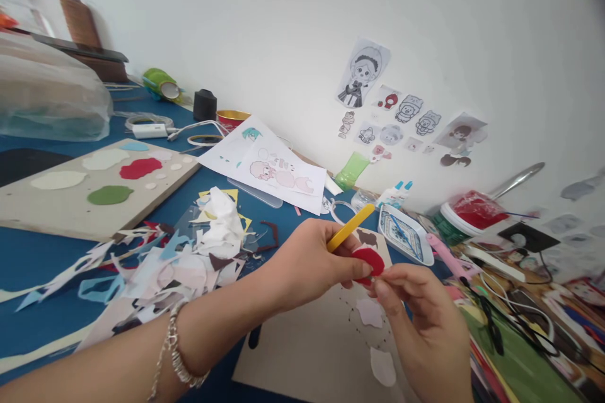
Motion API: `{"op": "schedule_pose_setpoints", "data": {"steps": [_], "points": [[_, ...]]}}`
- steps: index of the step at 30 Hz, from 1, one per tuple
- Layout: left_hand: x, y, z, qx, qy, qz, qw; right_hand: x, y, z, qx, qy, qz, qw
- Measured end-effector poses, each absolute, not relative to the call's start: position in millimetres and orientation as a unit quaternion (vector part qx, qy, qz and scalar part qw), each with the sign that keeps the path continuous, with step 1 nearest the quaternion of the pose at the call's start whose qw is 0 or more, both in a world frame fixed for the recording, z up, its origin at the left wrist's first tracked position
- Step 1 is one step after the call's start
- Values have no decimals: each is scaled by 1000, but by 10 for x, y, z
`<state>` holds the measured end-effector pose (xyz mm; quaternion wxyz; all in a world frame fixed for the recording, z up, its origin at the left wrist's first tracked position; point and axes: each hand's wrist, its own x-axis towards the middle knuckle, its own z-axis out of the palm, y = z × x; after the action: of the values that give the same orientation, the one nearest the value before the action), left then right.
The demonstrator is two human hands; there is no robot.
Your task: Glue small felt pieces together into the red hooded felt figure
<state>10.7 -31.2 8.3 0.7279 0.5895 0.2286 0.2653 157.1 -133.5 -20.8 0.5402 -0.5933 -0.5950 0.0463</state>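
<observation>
- The red piece [371, 264] is up in the fingers, above the board [293, 352], between both hands.
- The left hand [314, 258] has it clamped, thumb flat on its face; a yellow tool [350, 228] is tucked into the same hand, slanting up above those fingers.
- The right hand [425, 315] has thumb and forefinger together on the piece's lower edge; whether a small bit is caught there too, I cannot tell from here.
- Below the fingers, on the board, lie a lilac cutout [368, 313] and, nearer the person, a white cutout [382, 366].
- Left of the fingers, scraps [155, 277] heap on the blue table [28, 264]; beyond them a drawing [283, 176] lies tilted.
- To my eye, this is handwork on the piece's edge, perhaps shaping or separating it.
- The next move seems to call for a light right pinch, a steady left thumb, and the yellow tool's tip away from the skin.
</observation>
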Motion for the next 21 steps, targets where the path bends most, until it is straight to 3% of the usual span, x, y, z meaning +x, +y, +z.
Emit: {"op": "schedule_pose_setpoints", "data": {"steps": [9,21], "points": [[73,-331,228,548,292,241,746,1495,-1366,-195,-618,-515,159,573],[88,-345,202,542,278,245,754,1599,-1335,-281,-651,-523,117,538]]}}
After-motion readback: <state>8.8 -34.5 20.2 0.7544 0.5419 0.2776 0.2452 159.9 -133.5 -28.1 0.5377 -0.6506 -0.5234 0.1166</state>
